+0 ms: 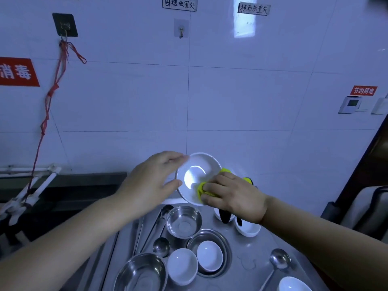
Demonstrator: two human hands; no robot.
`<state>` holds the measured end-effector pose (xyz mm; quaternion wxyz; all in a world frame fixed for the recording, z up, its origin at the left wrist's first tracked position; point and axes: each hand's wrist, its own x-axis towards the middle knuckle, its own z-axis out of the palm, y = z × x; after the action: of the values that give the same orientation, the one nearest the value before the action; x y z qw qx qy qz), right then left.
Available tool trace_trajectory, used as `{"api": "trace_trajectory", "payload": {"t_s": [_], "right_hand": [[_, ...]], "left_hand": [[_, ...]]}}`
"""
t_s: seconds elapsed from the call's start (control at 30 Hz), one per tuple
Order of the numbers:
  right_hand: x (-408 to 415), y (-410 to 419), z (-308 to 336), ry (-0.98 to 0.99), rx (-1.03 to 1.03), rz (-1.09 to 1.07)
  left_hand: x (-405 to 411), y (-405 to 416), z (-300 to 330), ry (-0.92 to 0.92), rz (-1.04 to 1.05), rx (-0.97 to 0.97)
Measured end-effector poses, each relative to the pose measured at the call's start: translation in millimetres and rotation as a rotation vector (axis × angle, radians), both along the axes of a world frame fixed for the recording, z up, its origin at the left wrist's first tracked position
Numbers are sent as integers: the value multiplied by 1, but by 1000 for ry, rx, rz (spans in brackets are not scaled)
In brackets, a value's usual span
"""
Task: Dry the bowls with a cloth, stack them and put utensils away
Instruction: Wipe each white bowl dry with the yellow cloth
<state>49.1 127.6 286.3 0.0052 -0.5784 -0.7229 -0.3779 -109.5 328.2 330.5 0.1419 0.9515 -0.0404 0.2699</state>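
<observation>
Head view: left hand [154, 181] grips the white bowl's [197, 164] rim, right hand [233, 195] presses a yellow cloth [202, 189] inside; open wall beyond both hands.

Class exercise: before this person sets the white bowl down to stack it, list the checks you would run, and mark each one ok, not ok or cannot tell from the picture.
1. Left hand grips the white bowl by its rim: ok.
2. Right hand presses the yellow cloth inside the bowl: ok.
3. Bowl fully dry: cannot tell.
4. A white bowl on the steel counter to stack onto, such as the one in front: ok.
5. Ladle lies clear of that bowl: ok.
</observation>
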Motion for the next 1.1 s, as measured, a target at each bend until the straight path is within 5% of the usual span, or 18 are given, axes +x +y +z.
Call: {"api": "trace_trajectory", "payload": {"t_s": [0.07,0.13,0.3,0.4,0.53,0.6,0.7,0.87,1.1], "right_hand": [[-3,0,-2,41,-11,-29],[-6,2,-3,91,-5,-38],[-10,1,3,169,9,-6],[-12,-2,4,352,181,-39],[-21,9,9,1042,411,-141],[-30,16,7,1223,359,-127],[-53,24,-3,1257,337,-52],[-56,31,-25,1073,408,30],[-26,28,-5,1793,490,-46]], "left_hand": [[0,-2,-6,-219,-131,478],[2,-3,-15,-290,-256,737],[2,-3,-21,-259,-231,819],[0,-7,-31,-143,-68,413],[1,-30,-34,107,18,-880],[4,-37,-35,112,-40,-1150],[6,-40,-34,76,-99,-1343],[8,-40,-39,99,-125,-1363],[7,-34,-30,42,-210,-1428]]}}
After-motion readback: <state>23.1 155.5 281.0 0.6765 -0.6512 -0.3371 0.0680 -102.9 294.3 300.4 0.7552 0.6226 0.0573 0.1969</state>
